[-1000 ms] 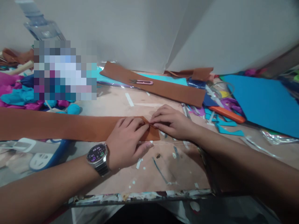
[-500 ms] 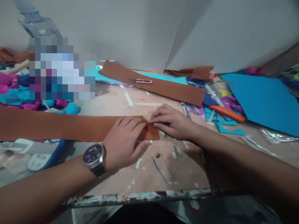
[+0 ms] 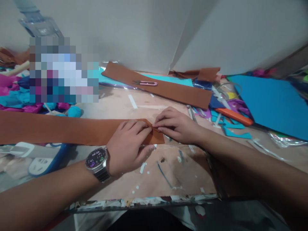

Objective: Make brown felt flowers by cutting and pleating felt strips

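Observation:
A long brown strip of smooth sheet material [image 3: 60, 130] lies across the table from the left edge of view, its right end folded over at the upper corner. My left hand [image 3: 131, 141], with a watch [image 3: 97, 159] on the wrist, rests palm down on the strip near that end, thumb held apart and fingertips pressing by the fold. At the folded corner, the fingertips of my right hand [image 3: 175, 125] pinch the strip's edge. The two hands' fingertips almost meet, and part of the fold is hidden beneath them.
Behind lies a second brown piece [image 3: 173, 89] with pink thread snips [image 3: 146, 83] on top. An orange-handled cutter [image 3: 234, 117], blue scraps and a blue sheet [image 3: 271, 102] are on the right. A white-and-blue device [image 3: 45, 162] sits front left. Colourful bundles [image 3: 19, 96] crowd the back left.
Almost nothing differs. Both hands stay at the fold, with only a very slight shift of the fingers and the strip.

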The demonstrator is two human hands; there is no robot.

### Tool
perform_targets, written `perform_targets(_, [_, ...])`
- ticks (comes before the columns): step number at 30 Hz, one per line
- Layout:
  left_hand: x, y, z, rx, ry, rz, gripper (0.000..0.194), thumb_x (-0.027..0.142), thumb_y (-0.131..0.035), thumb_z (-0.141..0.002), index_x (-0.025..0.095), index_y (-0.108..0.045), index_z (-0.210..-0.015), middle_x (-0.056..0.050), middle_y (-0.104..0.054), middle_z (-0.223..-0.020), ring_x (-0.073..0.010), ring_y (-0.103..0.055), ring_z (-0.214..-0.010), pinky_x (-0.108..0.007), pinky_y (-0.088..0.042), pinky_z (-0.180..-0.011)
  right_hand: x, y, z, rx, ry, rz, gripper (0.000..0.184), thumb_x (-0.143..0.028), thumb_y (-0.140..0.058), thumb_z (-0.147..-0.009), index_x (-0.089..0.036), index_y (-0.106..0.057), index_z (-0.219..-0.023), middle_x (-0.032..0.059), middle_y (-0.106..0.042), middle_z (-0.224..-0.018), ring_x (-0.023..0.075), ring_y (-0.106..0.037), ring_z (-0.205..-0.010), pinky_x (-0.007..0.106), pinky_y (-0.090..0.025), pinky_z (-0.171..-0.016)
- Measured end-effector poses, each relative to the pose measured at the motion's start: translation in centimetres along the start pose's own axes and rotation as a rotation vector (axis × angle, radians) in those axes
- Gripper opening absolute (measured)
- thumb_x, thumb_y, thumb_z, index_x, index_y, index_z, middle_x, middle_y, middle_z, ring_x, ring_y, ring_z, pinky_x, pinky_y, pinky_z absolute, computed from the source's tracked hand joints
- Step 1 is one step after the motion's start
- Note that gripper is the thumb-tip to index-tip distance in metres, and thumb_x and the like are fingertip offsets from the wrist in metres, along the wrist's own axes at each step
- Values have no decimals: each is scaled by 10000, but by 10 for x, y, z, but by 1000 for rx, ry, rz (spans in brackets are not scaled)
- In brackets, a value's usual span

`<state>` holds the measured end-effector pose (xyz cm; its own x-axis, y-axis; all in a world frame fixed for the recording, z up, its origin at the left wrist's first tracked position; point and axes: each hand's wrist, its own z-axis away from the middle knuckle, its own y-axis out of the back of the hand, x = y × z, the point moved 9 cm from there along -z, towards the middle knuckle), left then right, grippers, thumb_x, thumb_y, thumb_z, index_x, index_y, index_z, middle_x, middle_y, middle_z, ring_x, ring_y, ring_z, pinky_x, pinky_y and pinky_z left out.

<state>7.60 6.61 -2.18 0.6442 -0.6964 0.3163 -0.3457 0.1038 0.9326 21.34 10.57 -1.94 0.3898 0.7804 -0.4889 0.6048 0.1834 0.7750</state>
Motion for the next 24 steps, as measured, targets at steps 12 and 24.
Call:
perform_targets(12, [-2, -4, -4, 4, -7, -36, 555, 539, -517, -1013, 187, -596, -1435, -146, -625, -1414, -373, -542, -1256, -574, -414, -1059, 3, 1, 0, 28, -37, 27, 214, -214, -603, -1021, -232, -764, -1159, 113, -748, -1123, 273, -652, -1067, 495, -552, -974])
perform_targets(24, [-1, -4, -7, -7, 1, -47, 569, 521, -505, -1015, 171, -585, -1458, -154, -619, -1424, -377, -538, -1244, -580, -414, -1045, 3, 1, 1, 26, -25, 27, 214, -224, -626, -1013, -250, -763, -1176, 96, -745, -1119, 266, -651, -1066, 474, -539, -972])
